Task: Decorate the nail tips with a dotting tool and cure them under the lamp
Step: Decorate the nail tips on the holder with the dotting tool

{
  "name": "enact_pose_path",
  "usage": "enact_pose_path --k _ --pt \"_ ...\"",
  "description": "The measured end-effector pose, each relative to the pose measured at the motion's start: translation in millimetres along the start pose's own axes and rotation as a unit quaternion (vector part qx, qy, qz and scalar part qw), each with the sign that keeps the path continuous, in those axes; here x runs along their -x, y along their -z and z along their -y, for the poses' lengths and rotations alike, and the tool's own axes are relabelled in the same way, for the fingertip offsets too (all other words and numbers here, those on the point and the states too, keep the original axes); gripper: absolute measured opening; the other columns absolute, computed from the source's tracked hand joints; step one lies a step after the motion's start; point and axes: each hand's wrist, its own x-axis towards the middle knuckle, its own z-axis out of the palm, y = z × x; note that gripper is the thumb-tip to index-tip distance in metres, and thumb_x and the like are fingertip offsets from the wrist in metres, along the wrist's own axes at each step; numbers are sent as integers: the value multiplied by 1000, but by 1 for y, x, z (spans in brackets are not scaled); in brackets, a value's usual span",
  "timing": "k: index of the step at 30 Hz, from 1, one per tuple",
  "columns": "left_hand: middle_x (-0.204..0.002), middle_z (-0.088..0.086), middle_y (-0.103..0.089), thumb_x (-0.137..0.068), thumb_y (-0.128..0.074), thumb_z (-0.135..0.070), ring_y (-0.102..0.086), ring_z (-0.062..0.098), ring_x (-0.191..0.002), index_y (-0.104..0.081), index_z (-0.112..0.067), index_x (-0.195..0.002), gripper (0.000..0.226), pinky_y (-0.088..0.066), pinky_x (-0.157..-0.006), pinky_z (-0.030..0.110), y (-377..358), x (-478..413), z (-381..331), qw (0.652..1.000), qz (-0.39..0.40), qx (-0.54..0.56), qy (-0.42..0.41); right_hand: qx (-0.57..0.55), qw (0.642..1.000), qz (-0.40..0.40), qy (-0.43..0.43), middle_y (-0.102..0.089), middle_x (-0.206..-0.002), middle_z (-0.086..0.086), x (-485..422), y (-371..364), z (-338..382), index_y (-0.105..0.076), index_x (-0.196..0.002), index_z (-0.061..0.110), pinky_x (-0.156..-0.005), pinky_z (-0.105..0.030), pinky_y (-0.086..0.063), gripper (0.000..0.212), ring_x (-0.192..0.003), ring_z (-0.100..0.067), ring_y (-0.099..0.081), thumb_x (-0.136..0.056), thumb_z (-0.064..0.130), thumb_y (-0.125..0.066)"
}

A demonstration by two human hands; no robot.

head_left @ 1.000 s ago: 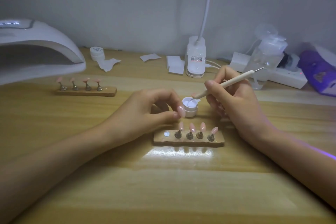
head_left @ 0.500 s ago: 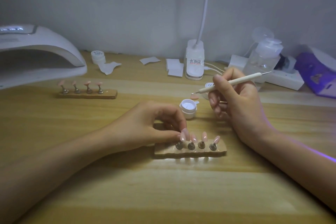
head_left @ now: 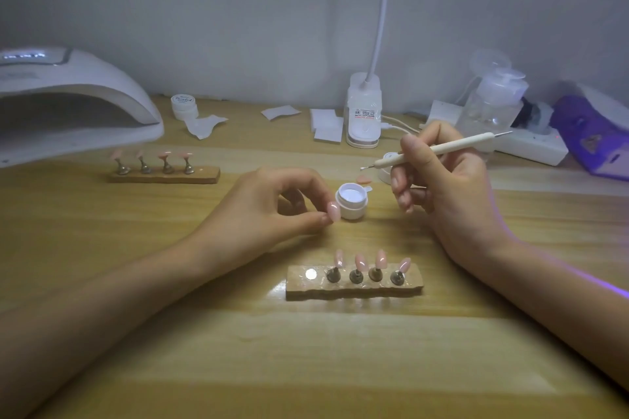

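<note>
**Left hand.** My left hand (head_left: 272,211) is curled inward, with thumb and index finger pinching a single pink nail tip (head_left: 333,211). It is just beside the open white gel pot (head_left: 352,201); I cannot tell whether tip and pot touch.

**Right hand.** My right hand (head_left: 449,187) grips the dotting tool (head_left: 439,150) in a pen hold. The shaft is nearly level, and its ball end points left above the table, clear of the pot. Beyond that end lie a loose pink tip (head_left: 365,178) and a small white round object (head_left: 386,163), the latter partly hidden by my fingers.

**Foreground.** Between my forearms sits a wooden holder (head_left: 354,286) bearing four pink nail tips (head_left: 360,262) on metal stands, each slightly tilted. Its leftmost place shows only a bare metal disc (head_left: 310,274).

**Far left.** A second wooden holder (head_left: 163,176), likewise carrying four, stands in front of the white curing lamp (head_left: 68,102), whose mouth opens onto the table (head_left: 306,367).

**Along the wall, left to right.**
- a closed white jar (head_left: 184,106)
- a crumpled wipe (head_left: 204,124)
- stacked white pads (head_left: 326,127)
- a desk lamp base (head_left: 363,112)
- a clear pump bottle (head_left: 493,99)
- a white power strip (head_left: 531,146)
- a purple pack (head_left: 592,133)
</note>
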Motion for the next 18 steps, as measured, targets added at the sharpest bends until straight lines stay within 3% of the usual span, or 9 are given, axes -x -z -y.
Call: enact_pose_path --k 7,12,18 --pt "-60 -16 -63 -79 -80 -25 -52 -2 -53 -73 -32 -75 10 -38 -54 10 0 -5 7 999 13 -6 38 -36 997 5 -70 -58 -56 -4 1 -1 1 -44 -75 16 -40 -19 -41 25 -43 -14 -50 -86 29 -62" --pt "-61 -17 -65 -77 -81 -25 -55 -4 -56 -73 -33 -75 12 -39 -56 9 0 -5 8 999 15 -5 33 -47 993 24 -101 -57 -56 -2 8 -3 0 -48 -75 17 -41 -18 -40 22 -44 -12 -50 -94 13 -58" --pt "-71 -15 -69 -78 -81 -22 -55 -2 -60 -73 -33 -75 14 -41 -60 12 -1 -5 11 1000 15 -7 17 -36 993 66 -92 -57 -57 -6 12 -10 -3 -51 -66 22 -43 -21 -42 23 -46 -15 -51 -87 19 -60"
